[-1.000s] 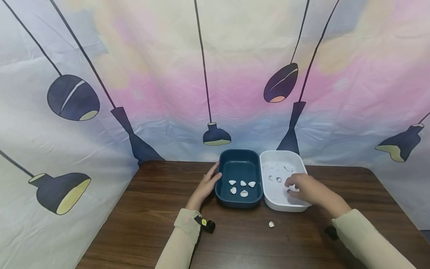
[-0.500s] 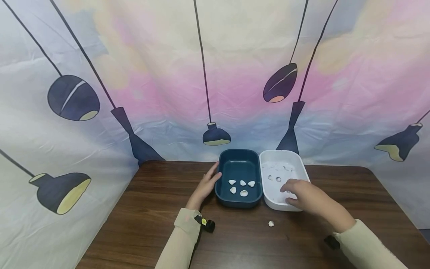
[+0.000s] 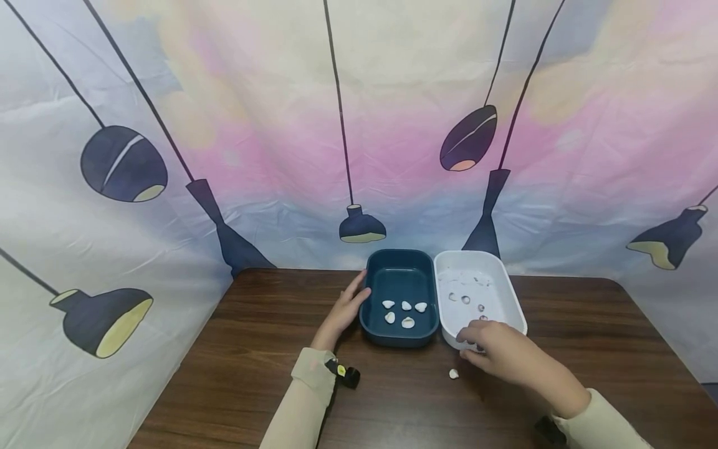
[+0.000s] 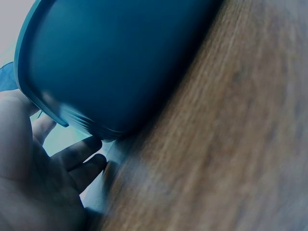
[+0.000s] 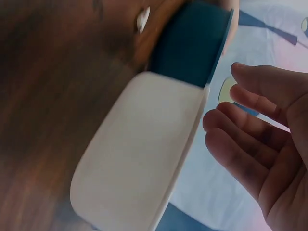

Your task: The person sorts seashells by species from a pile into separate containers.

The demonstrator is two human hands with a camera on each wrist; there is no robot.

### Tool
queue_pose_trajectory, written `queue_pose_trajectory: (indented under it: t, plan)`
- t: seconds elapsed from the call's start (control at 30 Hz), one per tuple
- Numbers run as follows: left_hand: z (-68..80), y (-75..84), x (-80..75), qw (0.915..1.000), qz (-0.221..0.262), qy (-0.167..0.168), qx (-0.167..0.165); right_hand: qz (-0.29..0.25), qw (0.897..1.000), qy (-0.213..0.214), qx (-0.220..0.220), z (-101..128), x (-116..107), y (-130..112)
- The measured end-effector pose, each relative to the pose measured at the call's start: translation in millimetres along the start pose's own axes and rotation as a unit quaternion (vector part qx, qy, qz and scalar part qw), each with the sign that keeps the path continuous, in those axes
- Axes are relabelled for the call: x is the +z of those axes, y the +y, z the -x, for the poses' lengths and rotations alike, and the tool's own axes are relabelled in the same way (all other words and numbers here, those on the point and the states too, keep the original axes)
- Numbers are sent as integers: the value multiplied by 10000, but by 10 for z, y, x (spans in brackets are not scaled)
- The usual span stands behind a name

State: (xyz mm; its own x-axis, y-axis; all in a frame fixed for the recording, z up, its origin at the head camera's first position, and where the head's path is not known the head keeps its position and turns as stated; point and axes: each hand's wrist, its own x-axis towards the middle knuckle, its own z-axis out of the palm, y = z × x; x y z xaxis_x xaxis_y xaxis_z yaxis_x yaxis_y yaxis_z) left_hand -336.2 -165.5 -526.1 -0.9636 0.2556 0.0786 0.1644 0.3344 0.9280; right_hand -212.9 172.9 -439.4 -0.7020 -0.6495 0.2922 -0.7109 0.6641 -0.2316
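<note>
While the left hand [image 3: 343,312] rests open-fingered against the blue tray [image 3: 399,282], the right hand [image 3: 496,352], fingers relaxed and holding nothing, hovers at the white tray's [image 3: 516,312] near rim, just beside a stray shell [image 3: 453,373] on the tabletop [image 3: 235,374]. Picking it up probably calls for a light fingertip pinch from above (it looks small, pale and glossy). Five similar shells [image 3: 405,312] lie in the blue tray.

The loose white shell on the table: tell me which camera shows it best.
The head view: the loose shell lies in plain sight on the table, before the white bin. The right wrist view shows only a blurred sliver; the left wrist view misses it.
</note>
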Motion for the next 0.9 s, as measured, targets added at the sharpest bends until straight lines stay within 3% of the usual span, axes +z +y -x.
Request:
queue_pose_trajectory:
  t: [0.17,0.47,0.73,0.83,0.9]
  plan:
    - [6,3,6,10000,-1,76,2,-100,9999,-124,-62,-8,95,-98]
    - [14,-4,15,9999,19,52,-106,-314,9935,-1027,371,-14,352,-133]
    - [-4,-7,10,10000,60,7,-27,-175,9932,-1093,374,-5,464,-100]
    - [45,116,-18,9999,16,-117,-65,-189,9925,-1120,446,-13,484,-90]
    - [49,116,-21,9998,26,-148,-90,-198,9924,-1116,487,-23,499,-83]
